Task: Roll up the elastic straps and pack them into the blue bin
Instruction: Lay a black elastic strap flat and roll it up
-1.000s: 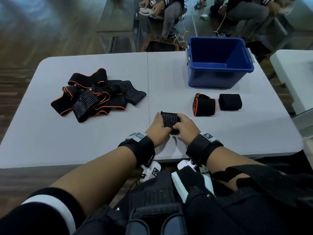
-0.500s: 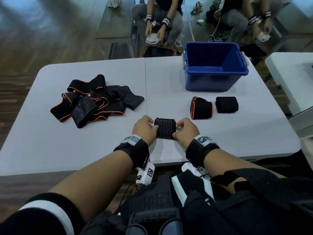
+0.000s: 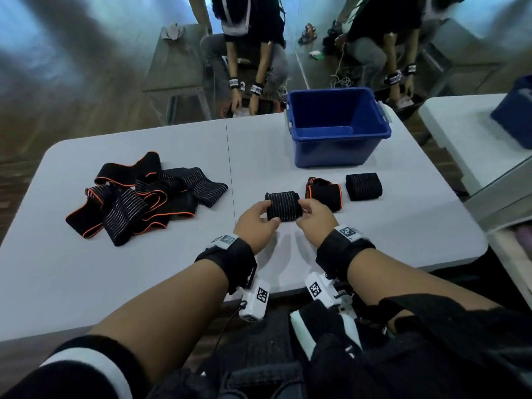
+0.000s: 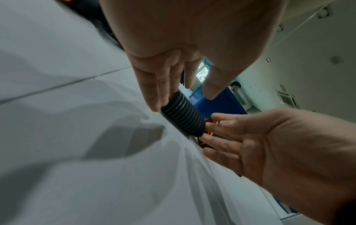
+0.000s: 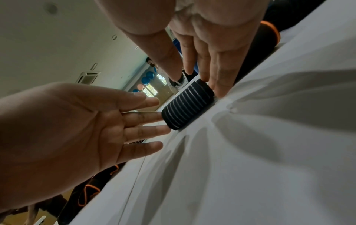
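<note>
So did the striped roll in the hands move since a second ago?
Yes. The striped roll went away from the table's near edge and rightward, and now sits close beside the orange-edged roll.

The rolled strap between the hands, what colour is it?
The rolled strap is black with thin pale stripes, clearest in the right wrist view.

The grey worktop carries a blue bin near its far edge, a heap of loose straps toward the left edge, and three rolled straps mid-right.
</note>
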{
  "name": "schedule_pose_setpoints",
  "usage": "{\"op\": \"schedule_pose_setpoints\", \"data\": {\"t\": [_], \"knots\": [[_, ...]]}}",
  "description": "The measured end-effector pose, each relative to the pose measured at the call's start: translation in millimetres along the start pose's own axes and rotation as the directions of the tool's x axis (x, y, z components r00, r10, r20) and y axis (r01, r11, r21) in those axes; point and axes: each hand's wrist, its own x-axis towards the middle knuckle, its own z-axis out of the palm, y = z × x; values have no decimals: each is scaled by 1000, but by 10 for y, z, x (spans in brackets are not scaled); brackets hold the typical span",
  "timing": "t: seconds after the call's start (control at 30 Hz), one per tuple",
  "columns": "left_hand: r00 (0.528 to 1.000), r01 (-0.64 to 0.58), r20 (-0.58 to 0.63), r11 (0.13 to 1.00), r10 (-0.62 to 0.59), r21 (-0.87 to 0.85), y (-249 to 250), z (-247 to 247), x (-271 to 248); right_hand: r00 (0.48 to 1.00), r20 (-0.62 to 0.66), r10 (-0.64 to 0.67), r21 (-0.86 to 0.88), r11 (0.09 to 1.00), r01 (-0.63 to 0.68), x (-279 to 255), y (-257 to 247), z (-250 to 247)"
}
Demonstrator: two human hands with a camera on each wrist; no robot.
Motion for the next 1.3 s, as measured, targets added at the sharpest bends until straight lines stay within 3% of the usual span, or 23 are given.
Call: {"op": "schedule_pose_setpoints", "data": {"t": [0.2,0.3,0.5,0.6,0.8,0.97,1.17,1.3], "knots": [[996,48,-75,998,-45,36,-21,-84,58,997,-79,-28,-77,997,22,143,-5,-169],[989,82,-124,996,-76,45,-53,-233,88,996,-58,-68,-40,997,66,235,-132,-181],[945,141,-305,989,-118,54,-146,-671,-14,986,125,-107,-134,983,124,442,-502,-12],[897,195,-411,980,-160,43,-201,-923,-161,952,278,-125,-258,945,199,484,-703,89],[809,288,-531,958,-253,-17,-434,-1303,-598,860,478,-181,-323,874,363,509,-1027,459],[758,354,-581,935,-297,-16,-712,-1589,-940,803,558,-211,-352,816,459,461,-1300,869],[719,407,-615,914,-325,-7,-1105,-2061,-1102,786,581,-210,-403,765,502,379,-1471,1436],[725,420,-607,907,-327,14,-1322,-2344,-1061,800,569,-188,-474,721,506,376,-1575,1758]]}}
